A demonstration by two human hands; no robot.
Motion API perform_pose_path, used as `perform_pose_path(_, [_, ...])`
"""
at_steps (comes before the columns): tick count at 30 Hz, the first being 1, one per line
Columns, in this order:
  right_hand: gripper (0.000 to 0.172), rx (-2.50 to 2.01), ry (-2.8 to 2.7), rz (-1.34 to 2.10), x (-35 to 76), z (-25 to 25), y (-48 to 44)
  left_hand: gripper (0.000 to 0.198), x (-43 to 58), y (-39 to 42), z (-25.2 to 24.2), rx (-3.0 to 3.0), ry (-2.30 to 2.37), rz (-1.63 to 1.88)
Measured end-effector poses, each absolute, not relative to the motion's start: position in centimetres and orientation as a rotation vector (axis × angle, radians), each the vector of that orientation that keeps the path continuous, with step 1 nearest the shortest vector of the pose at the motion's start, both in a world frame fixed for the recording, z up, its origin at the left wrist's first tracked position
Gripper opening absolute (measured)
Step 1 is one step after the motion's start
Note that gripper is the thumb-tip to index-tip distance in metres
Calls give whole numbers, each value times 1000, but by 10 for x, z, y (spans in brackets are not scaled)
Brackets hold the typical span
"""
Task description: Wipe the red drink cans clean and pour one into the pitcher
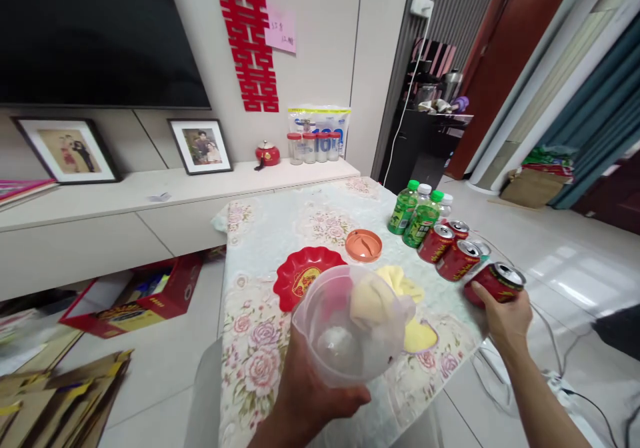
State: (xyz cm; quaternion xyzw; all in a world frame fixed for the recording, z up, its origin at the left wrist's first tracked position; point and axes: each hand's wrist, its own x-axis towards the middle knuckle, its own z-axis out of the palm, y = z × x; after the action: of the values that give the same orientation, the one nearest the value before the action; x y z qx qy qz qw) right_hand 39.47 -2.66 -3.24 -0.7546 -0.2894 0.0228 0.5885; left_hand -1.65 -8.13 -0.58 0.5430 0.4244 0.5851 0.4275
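Observation:
My left hand (313, 385) grips a translucent plastic pitcher (333, 341), tilted so its open mouth faces me. Through its wall a pale yellow shape shows. At the table's right edge my right hand (507, 315) holds a red can (493, 283), slightly tipped. Beside it stand more red cans (459, 260) and several bottles, some with green labels (421, 223). Behind the pitcher lie a red scalloped plate (290, 278) and a round orange lid (363, 245). A yellow cloth (420, 337) is spread right of the pitcher.
The table (260, 235) has a floral cover. Behind it, a white cabinet (145, 185) bears picture frames, a red pot (267, 154) and red-lidded jars (310, 148). Cables and a power strip (570, 395) lie on the floor at right; a red box (170, 305) and cardboard (65, 401) are at left.

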Motion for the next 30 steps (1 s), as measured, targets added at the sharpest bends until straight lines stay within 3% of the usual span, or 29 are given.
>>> perform_pose_path(7, [70,-1621,-777,240,351,2,-59,114,-12,-78,0,1329,964,1453])
perform_pose_path(16, [65,-1336,-1404,554,286,81,-55,117,-9,-74,7,1337,988,1409])
perform_pose_path(24, [80,-1204,-2133,335,279,132,-31,116,-8,-75,14,1241,940,1365])
perform_pose_path(30, [77,-1142,-2403,181,267,159,-24,119,-10,-76,13,1304,1051,1360])
